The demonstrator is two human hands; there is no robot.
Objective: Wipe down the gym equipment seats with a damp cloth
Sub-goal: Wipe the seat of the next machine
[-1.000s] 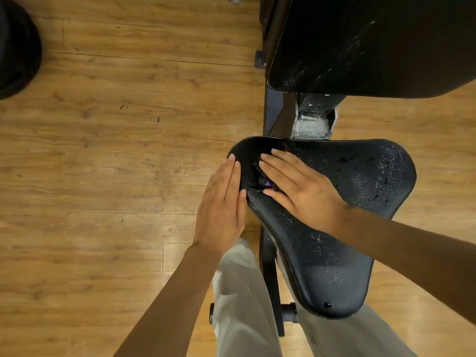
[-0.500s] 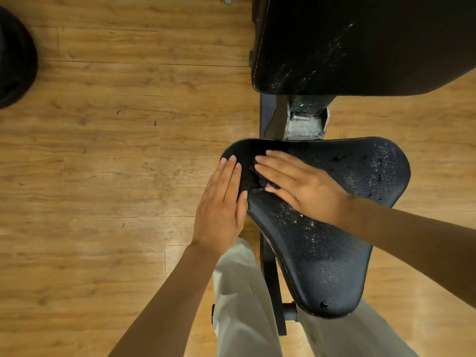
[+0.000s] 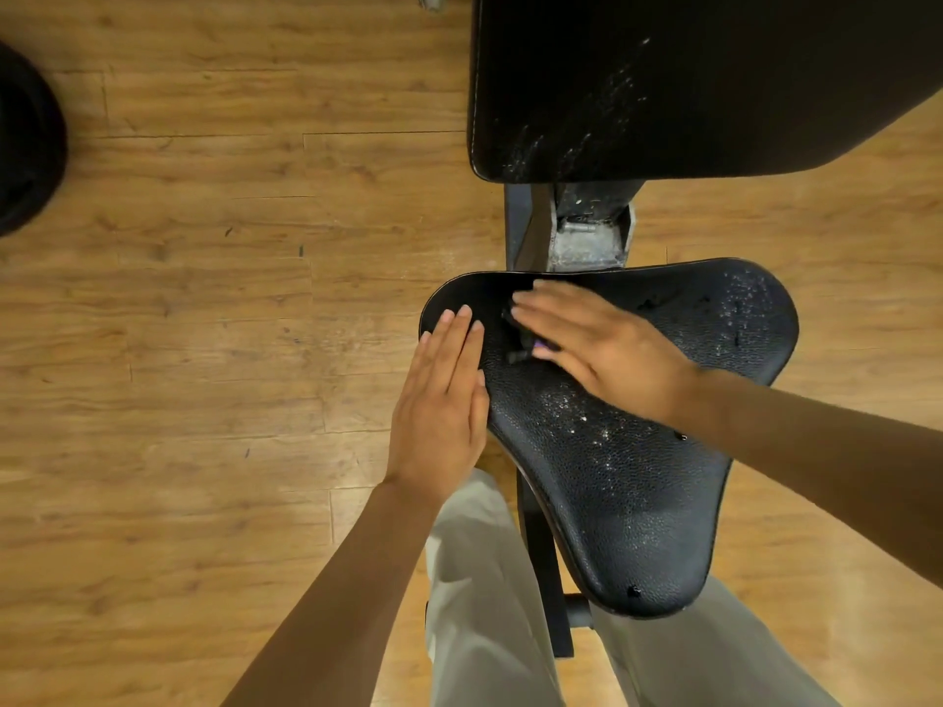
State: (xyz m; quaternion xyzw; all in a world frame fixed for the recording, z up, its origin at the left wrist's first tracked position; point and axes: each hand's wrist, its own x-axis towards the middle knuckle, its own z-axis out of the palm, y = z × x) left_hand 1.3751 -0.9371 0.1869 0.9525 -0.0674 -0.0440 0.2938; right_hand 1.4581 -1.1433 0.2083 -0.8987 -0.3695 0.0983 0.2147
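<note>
- Black pebbled vinyl covered the seat (image 3: pixel 627 482), which sat in the middle of the view, broad at the far end and narrowing toward the person.
- The right hand (image 3: pixel 607 349) lay flat on its far left part, fingers straight and pressing a dark cloth (image 3: pixel 518 339) that only peeked out beside the fingertips; the hand was blurred.
- The left hand (image 3: pixel 441 400) rested flat along the seat's left edge, fingers straight and together, gripping nothing and seemingly steadying the pad.
- Droplets or white specks dotted the middle and the far right corner, so the wipe looked far from finished.
- To do it well, long overlapping strokes from the left toward the right corner, then down to the near tip, would likely serve; the grained surface may trap grit, calling for firm pressure.
- The backrest pad (image 3: pixel 689 84), beyond the seat, also showed white streaks.
- A grey metal bracket (image 3: pixel 589 232) sat in the gap between the two pads and might snag the cloth.
- Wooden floor (image 3: pixel 204 298) lay all around; a dark round object (image 3: pixel 25 145) sat at the far left.
</note>
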